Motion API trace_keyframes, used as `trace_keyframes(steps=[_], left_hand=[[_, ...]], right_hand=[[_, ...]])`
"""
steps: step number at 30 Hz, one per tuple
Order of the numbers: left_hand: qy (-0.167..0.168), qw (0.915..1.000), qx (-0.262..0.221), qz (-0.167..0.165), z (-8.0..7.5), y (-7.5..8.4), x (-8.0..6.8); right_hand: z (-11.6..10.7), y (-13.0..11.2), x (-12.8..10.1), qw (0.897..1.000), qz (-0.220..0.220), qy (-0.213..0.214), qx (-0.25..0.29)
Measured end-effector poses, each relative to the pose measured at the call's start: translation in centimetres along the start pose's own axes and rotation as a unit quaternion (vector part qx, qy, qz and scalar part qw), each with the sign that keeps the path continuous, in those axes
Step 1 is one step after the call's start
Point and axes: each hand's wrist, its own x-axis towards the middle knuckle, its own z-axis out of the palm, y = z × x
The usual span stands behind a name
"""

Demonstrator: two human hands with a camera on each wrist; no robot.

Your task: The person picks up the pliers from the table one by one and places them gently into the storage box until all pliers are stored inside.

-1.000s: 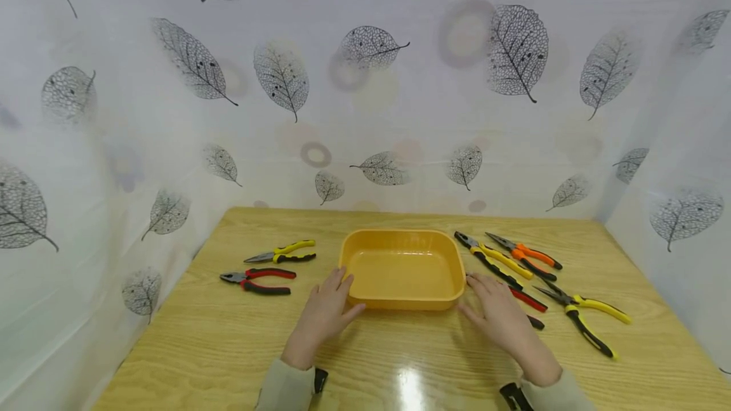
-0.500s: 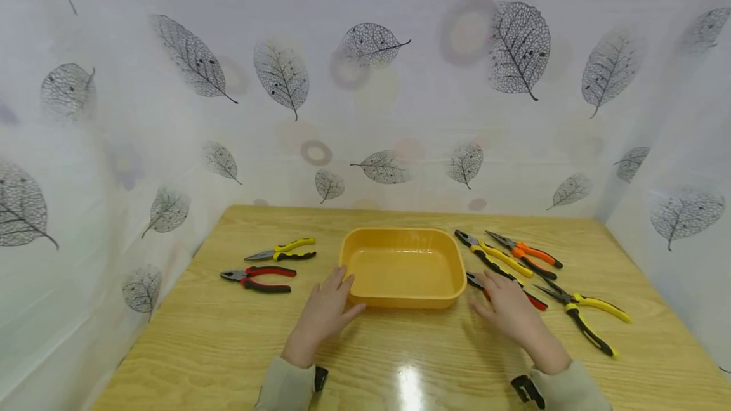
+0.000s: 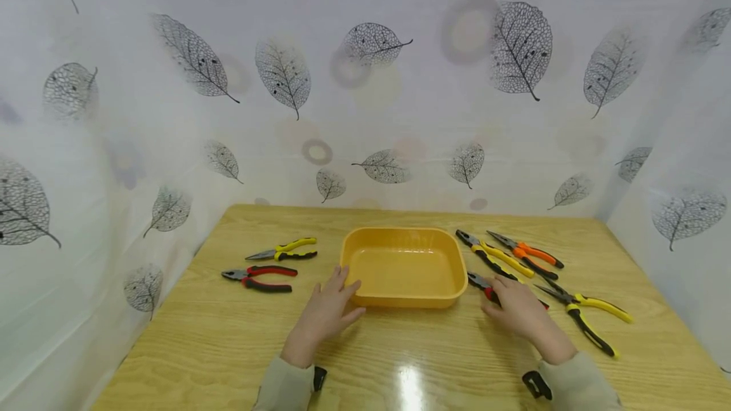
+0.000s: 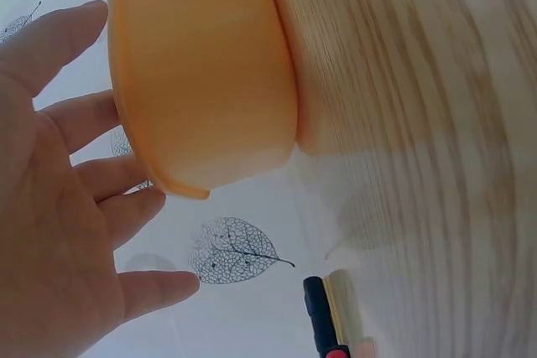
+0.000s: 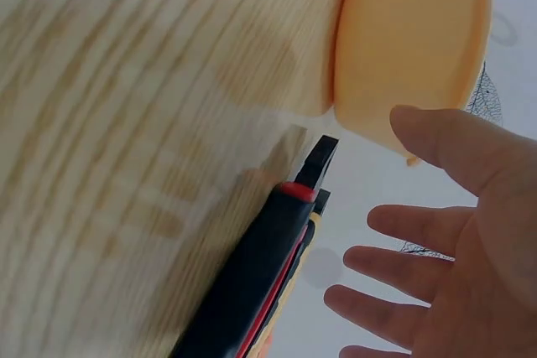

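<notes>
A shallow yellow plastic tray (image 3: 405, 302) stands in the middle of the wooden table. My left hand (image 3: 322, 322) is at its near left corner, fingers extended and spread; in the left wrist view the fingertips touch the rim of the tray (image 4: 201, 64). To the right of the tray, my right hand (image 3: 524, 317) hovers over red-and-black pliers (image 3: 477, 280), covering most of their handles. In the right wrist view its fingers are loosely straight and apart from the pliers (image 5: 252, 282), with nothing held.
Yellow-and-black pliers (image 3: 482, 251), orange-handled long-nose pliers (image 3: 522, 250) and spread yellow-and-black long-nose pliers (image 3: 571, 305) lie at right. On the left are yellow-handled long-nose pliers (image 3: 280, 252) and red-handled pliers (image 3: 245, 278). A leaf-print curtain (image 3: 365, 100) surrounds the table.
My right hand has moved right, away from the tray's side and over the red-and-black pliers, uncovering their jaws. My left hand stays at the tray's corner.
</notes>
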Motion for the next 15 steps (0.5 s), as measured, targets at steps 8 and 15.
trace_keyframes(steps=[8,15], left_hand=[[-0.002,0.9995,0.011,0.028,0.1,-0.4,-0.7],[-0.018,0.9988,0.017,0.043,0.0,-0.6,-1.5]], right_hand=[[0.4,1.5,0.0,0.999,0.012,-0.033,0.004],[0.4,2.7,0.1,0.998,0.020,-0.053,-0.017]])
